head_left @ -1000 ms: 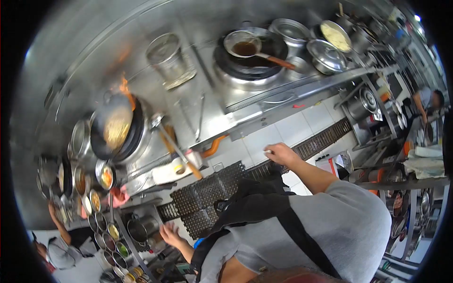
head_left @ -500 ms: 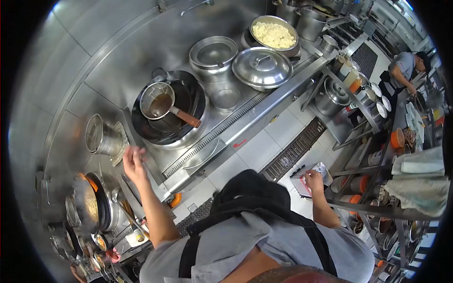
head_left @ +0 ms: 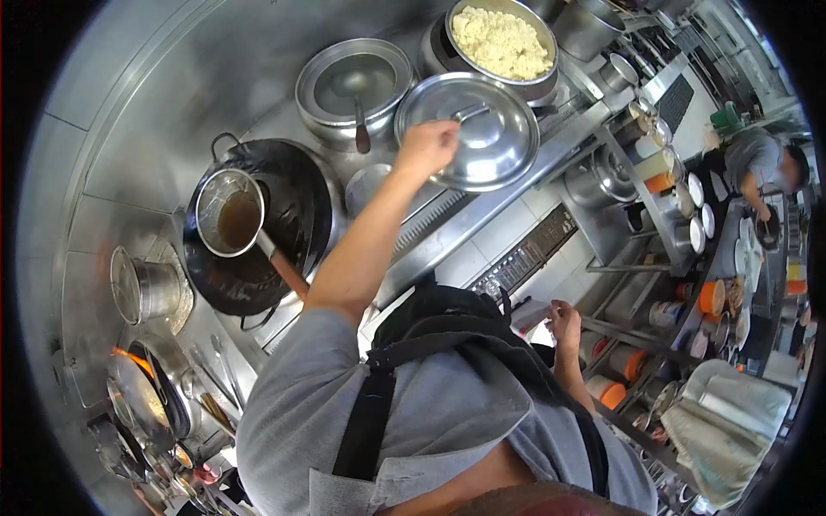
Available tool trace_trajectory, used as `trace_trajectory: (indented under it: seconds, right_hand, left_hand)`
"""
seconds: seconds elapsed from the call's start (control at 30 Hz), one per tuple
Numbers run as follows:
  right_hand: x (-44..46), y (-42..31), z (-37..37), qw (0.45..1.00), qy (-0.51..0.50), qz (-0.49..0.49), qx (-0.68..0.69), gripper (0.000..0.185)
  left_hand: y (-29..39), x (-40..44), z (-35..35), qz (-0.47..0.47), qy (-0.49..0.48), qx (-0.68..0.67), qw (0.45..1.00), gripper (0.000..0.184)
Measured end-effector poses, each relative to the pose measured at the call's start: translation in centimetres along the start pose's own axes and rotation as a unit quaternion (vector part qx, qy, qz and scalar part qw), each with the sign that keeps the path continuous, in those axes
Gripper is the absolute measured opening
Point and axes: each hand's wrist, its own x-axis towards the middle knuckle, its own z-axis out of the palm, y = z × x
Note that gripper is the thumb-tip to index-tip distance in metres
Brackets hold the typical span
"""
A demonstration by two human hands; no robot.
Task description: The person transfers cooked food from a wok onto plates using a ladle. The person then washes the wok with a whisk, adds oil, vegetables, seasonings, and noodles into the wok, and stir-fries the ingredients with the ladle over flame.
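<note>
My left hand (head_left: pixel 430 148) reaches over a shiny round metal lid (head_left: pixel 499 150). Its bent fingers are close together beside the near end of the lid's handle (head_left: pixel 471 112); whether they grip it is unclear. Lower right, my right hand (head_left: pixel 564 323) has curled fingers near a pale flat thing (head_left: pixel 530 316). What it holds, if anything, cannot be made out. Left of my left forearm, a wire strainer (head_left: pixel 225 213) with brown liquid in it and a wooden handle rests over a black wok (head_left: pixel 297 185). A ladle (head_left: pixel 360 112) lies in a metal pot (head_left: pixel 310 110).
Behind the lid stands a metal bowl (head_left: pixel 551 43) piled with pale yellow food. Another metal pot (head_left: pixel 157 288) is at left. A shelf rack (head_left: pixel 658 271) with containers and cloths (head_left: pixel 731 421) borders my right side. Farther off, a co-worker (head_left: pixel 757 168) bends over a counter.
My left hand has moved up and right from beside the wok to the lid. My right hand stays low on the right, slightly shifted. The whole view has tilted and shifted.
</note>
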Motion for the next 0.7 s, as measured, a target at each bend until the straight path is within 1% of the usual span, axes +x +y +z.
trace_trajectory:
  seconds: [0.07, 0.1, 0.13, 0.17, 0.2, 0.27, 0.3, 0.33, 0.37, 0.4, 0.43, 0.47, 0.5, 0.53, 0.57, 0.6, 0.63, 0.67, 0.7]
  right_hand:
    - [2.3, -0.1, -1.7, 1.0, 0.009, -0.008, -0.021, 0.03]
    - [2.9, 0.4, -2.4, 0.999, 0.02, -0.014, -0.035, 0.03]
    - [4.0, 1.0, -2.9, 0.998, 0.028, -0.037, -0.039, 0.031]
    - [4.6, 1.0, -3.1, 0.998, 0.045, -0.042, -0.003, 0.029]
    - [5.2, 1.2, -3.6, 0.997, 0.059, -0.049, 0.03, 0.028]
    - [5.9, 2.0, -3.6, 0.996, 0.045, -0.053, 0.052, 0.027]
    - [6.0, 2.5, -3.3, 0.997, 0.029, -0.015, 0.073, 0.025]
    - [7.5, 4.1, -3.1, 0.999, -0.031, -0.018, -0.033, 0.026]
    - [6.7, 1.2, -3.7, 0.997, -0.047, -0.034, -0.055, 0.027]
    - [5.2, -2.7, -4.4, 0.994, -0.066, -0.05, -0.078, 0.027]
    - [6.4, -2.1, -4.1, 0.993, -0.085, -0.004, -0.08, 0.029]
    - [6.9, -3.4, -4.4, 0.989, -0.111, -0.025, -0.092, 0.028]
    - [9.3, -1.4, -4.1, 0.979, -0.137, -0.089, -0.125, 0.029]
    - [11.7, 0.9, -3.8, 0.962, -0.165, -0.151, -0.154, 0.029]
    - [13.7, 2.1, -3.9, 0.967, -0.168, -0.135, -0.135, 0.029]
    - [16.4, 2.5, -3.8, 0.972, -0.168, -0.121, -0.113, 0.028]
    - [19.2, 2.4, -4.1, 0.969, -0.183, -0.125, -0.108, 0.028]
    - [22.0, 2.2, -4.7, 0.967, -0.18, -0.145, -0.11, 0.028]
    - [24.9, 1.6, -5.3, 0.964, -0.174, -0.167, -0.111, 0.028]
  left_hand:
    - [-1.3, 5.4, 4.2, -0.018, -0.023, 0.076, 0.997, 0.029]
    - [-1.5, 6.7, 5.7, -0.023, -0.029, 0.077, 0.996, 0.029]
    - [-1.5, 8.6, 6.8, -0.067, -0.069, 0.153, 0.983, 0.029]
    - [-1.9, 10.4, 7.9, -0.111, -0.105, 0.225, 0.962, 0.029]
    - [-2.8, 11.5, 9.0, -0.115, -0.099, 0.22, 0.964, 0.029]
    - [-5.2, 12.5, 11.3, -0.137, -0.153, 0.235, 0.95, 0.028]
    - [-5.6, 12.8, 12.2, -0.145, -0.15, 0.235, 0.949, 0.028]
    - [-5.5, 12.9, 12.7, -0.171, -0.127, 0.209, 0.955, 0.028]
    - [-5.5, 12.9, 13.0, -0.197, -0.102, 0.183, 0.958, 0.028]
    - [-5.4, 12.5, 13.2, -0.208, -0.098, 0.187, 0.955, 0.028]
    - [-4.9, 12.2, 13.1, -0.192, -0.07, 0.159, 0.966, 0.03]
    - [-4.2, 11.9, 12.4, -0.174, -0.04, 0.136, 0.974, 0.034]
    - [-3.5, 11.7, 11.6, -0.188, -0.034, 0.146, 0.971, 0.034]
    - [-2.0, 11.2, 10.5, -0.172, 0.034, 0.124, 0.977, 0.036]
    - [-1.0, 10.5, 9.9, -0.156, 0.099, 0.103, 0.977, 0.039]
    - [-0.9, 10.1, 9.1, -0.168, 0.1, 0.117, 0.974, 0.039]
    - [-1.1, 9.7, 7.7, -0.198, 0.128, 0.006, 0.972, 0.035]
    - [-1.0, 8.8, 6.2, -0.224, 0.154, -0.107, 0.956, 0.031]
    - [0.2, 7.3, 4.2, -0.23, 0.197, -0.251, 0.919, 0.026]
